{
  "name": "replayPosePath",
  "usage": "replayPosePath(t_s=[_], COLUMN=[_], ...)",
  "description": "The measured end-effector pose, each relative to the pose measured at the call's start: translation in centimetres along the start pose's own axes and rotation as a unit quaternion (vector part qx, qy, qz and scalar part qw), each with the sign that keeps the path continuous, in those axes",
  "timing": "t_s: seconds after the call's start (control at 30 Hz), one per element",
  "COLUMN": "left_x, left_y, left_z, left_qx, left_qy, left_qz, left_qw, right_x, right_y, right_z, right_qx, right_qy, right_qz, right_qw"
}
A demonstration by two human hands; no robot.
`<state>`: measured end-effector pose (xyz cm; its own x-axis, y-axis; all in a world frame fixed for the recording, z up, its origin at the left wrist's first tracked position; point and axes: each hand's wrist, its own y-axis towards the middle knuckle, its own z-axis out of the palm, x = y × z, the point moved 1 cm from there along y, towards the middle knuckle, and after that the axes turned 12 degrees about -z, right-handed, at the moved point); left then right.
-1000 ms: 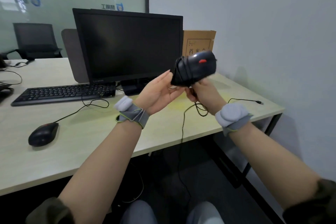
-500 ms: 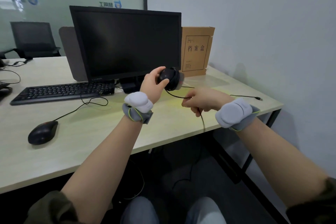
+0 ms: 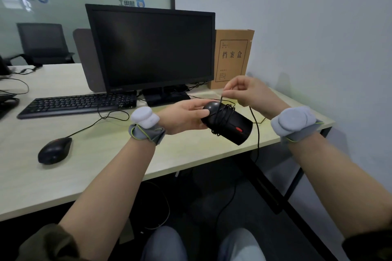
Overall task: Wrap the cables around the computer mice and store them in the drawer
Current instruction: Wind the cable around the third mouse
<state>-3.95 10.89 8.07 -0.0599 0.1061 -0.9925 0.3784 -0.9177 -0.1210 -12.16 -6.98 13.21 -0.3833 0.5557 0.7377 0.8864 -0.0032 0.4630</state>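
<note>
Head view: left hand (image 3: pixel 180 117) holds the mouse (image 3: pixel 229 124) (partly wrapped); right hand (image 3: pixel 247 90) pinches its cable (image 3: pixel 255 125) above the surface (image 3: pixel 106 154).

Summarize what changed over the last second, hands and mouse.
The left hand kept hold of the mouse but turned it: half a second ago end-on, now lying across with more loops round it. The right hand rose from below, pinching the cable above the mouse. The second mouse, keyboard and monitor stayed put.

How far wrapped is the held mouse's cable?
Partly: several loops circle the mouse; the cable still trails from the right hand over the desk edge.
</note>
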Motion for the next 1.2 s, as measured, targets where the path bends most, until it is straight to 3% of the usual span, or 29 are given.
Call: replayPosePath(t_s=[0.13,0.23,0.3,0.37,0.5,0.6,0.7,0.93,1.03,1.2], left_x=[0.0,-0.4,-0.9,-1.2,-1.0,-0.5,0.1,0.1,-0.4,-1.1], left_y=[-0.1,0.5,0.9,1.3,2.0,2.0,1.9,1.7,1.4,0.7], left_z=[0.3,0.8,0.8,0.7,0.0,-0.8,-1.5,-0.9,-0.7,-0.8], left_qx=[0.042,0.018,-0.029,-0.084,-0.267,-0.379,-0.441,-0.38,-0.328,-0.197], left_qy=[-0.126,-0.194,-0.227,-0.249,-0.169,-0.117,-0.023,0.168,0.177,0.064], left_qz=[0.038,0.084,0.109,0.121,0.111,0.094,0.079,0.042,0.041,0.04], left_qw=[0.99,0.977,0.967,0.957,0.942,0.913,0.894,0.909,0.927,0.977], right_x=[-0.1,-1.2,-2.1,-2.7,-2.8,-2.1,-1.0,1.0,1.0,0.6], right_y=[-0.2,-0.5,-0.5,-0.7,-1.4,-1.6,-1.4,-0.1,-0.1,-0.1], right_z=[0.3,2.1,3.5,4.7,6.0,6.1,5.6,2.8,1.6,-0.2], right_qx=[0.019,-0.085,-0.081,-0.022,0.115,0.131,0.116,0.032,0.006,-0.031], right_qy=[0.132,0.287,0.228,0.133,-0.015,-0.076,-0.123,-0.181,-0.158,-0.076], right_qz=[0.004,0.061,0.069,0.068,0.095,0.103,0.094,0.035,0.021,-0.004], right_qw=[0.991,0.952,0.968,0.989,0.989,0.983,0.981,0.982,0.987,0.997])
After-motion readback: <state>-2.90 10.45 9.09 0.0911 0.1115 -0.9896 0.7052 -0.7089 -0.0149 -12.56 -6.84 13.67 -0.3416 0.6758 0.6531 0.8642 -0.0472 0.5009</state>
